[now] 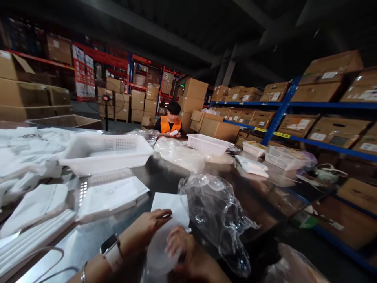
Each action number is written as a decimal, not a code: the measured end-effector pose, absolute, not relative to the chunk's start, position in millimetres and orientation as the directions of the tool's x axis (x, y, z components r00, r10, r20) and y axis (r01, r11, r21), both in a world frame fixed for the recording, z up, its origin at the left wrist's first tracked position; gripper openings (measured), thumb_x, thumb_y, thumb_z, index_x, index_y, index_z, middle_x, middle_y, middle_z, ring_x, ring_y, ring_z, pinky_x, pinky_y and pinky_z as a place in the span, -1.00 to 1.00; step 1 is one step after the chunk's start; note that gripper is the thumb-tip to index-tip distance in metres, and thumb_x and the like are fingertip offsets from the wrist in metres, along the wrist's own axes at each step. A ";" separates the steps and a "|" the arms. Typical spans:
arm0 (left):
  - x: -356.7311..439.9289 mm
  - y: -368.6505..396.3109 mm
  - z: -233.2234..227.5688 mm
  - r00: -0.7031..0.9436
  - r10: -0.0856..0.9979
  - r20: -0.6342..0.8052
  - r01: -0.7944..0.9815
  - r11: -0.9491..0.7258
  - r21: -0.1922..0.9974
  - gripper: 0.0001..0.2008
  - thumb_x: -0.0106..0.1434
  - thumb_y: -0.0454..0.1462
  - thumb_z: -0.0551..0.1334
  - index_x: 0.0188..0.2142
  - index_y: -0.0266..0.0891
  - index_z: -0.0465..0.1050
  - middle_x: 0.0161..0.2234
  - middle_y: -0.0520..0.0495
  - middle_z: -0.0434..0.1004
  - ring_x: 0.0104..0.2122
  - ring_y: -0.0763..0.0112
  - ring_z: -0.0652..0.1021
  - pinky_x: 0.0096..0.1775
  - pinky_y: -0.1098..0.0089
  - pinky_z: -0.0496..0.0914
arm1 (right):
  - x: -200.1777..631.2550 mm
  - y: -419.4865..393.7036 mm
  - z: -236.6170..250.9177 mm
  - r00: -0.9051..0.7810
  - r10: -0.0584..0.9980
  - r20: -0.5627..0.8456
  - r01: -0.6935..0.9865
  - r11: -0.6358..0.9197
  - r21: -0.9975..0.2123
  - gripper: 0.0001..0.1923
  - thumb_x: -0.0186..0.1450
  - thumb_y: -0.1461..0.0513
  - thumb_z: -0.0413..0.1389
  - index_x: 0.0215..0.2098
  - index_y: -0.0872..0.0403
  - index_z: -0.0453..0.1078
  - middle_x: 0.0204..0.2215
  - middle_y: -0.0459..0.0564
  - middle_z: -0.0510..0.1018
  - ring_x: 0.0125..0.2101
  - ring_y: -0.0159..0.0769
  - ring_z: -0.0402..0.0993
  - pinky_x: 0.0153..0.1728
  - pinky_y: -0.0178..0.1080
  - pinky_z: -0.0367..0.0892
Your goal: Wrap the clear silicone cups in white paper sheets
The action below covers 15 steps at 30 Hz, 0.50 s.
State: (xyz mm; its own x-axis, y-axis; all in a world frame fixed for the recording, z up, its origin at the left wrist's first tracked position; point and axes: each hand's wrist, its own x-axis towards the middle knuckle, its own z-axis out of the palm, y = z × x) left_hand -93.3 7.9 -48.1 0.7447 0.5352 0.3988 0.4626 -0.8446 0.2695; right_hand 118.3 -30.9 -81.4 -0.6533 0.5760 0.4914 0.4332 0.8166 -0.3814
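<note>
My left hand [150, 225], with a watch on its wrist, has its fingers bent over a sheet of white paper [172, 202] and pressed together at the paper's left side; its thumb is hidden. Just below the paper, my right hand [183, 248], slightly smeared by motion, grips a round translucent plastic piece [161, 251], perhaps a cup or lid. Beside both hands, on the right, lies a crumpled clear plastic bag [218, 208] with similar round clear pieces at its top end.
Left of my hands are a stack of white packets [113, 194], white strips [38, 243] and a white basket [108, 155]. Another basket [209, 144] stands further back. A person in an orange vest [170, 125] sits across the table. Blue shelves [279, 114] with cartons line the right.
</note>
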 end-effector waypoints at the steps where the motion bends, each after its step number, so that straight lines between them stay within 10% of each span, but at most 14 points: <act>1: -92.5 8.3 -49.6 0.754 0.522 0.399 0.442 -0.852 0.279 -0.53 0.27 -0.40 0.09 0.16 -0.14 0.30 0.15 -0.15 0.39 0.05 0.25 0.47 0.08 0.28 0.40 | 118.0 -22.3 -78.7 -0.671 0.522 0.526 0.403 0.853 -0.332 -0.90 0.09 0.34 0.13 -0.44 0.03 0.33 -0.39 -0.12 0.59 -0.20 -0.31 0.46 -0.07 -0.22 0.37; 9: -82.4 9.9 -72.4 0.663 0.668 0.339 0.561 -0.743 0.365 -0.21 0.00 -0.62 -0.04 0.24 -0.19 0.17 0.26 -0.16 0.21 0.22 0.27 0.26 0.23 0.14 0.22 | 112.7 15.7 -81.4 -0.625 0.469 0.624 0.729 0.637 0.251 -0.77 0.30 0.46 -0.04 -0.41 0.11 0.35 -0.48 -0.01 0.49 -0.40 -0.24 0.41 -0.28 -0.19 0.37; 15: -84.2 11.5 -80.1 0.520 0.752 0.406 0.588 -0.659 0.468 -0.17 -0.04 -0.64 -0.08 0.24 -0.20 0.15 0.27 -0.19 0.16 0.27 0.27 0.18 0.27 0.03 0.08 | 77.1 24.5 -77.9 -0.456 0.669 0.587 0.888 0.379 0.259 -0.73 0.29 0.50 -0.08 -0.30 0.09 0.35 -0.45 0.03 0.50 -0.42 -0.16 0.44 -0.30 -0.13 0.35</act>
State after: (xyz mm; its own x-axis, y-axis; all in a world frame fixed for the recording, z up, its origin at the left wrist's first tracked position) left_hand -84.2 11.5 -80.1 0.5198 0.7518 0.4057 0.5884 -0.6593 0.4681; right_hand 77.1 24.5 -77.9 -0.4564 0.6691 0.5865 0.8884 0.3790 0.2589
